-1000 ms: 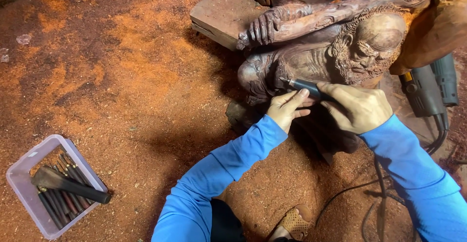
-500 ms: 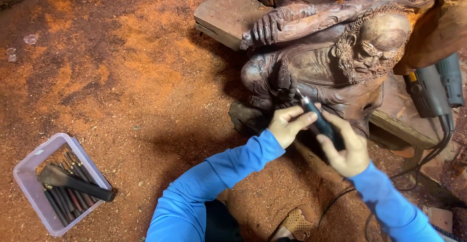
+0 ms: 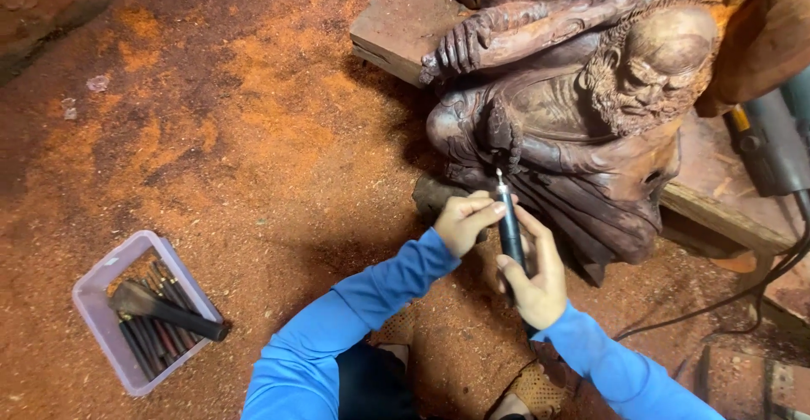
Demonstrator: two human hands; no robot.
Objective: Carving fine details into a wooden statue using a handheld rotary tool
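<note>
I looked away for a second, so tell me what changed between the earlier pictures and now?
The right hand drew back from the wooden statue toward the body, holding the black rotary tool upright with its tip at the carving. The left hand slid down to steady the tool. The plastic box of chisels stayed put.

head cam | looks steeply down; close above hands [image 3: 506, 247]

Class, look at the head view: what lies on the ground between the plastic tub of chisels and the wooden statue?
Only bare ground with reddish sawdust lies between the tub and the statue; the blue left sleeve crosses nearer the camera.
</note>
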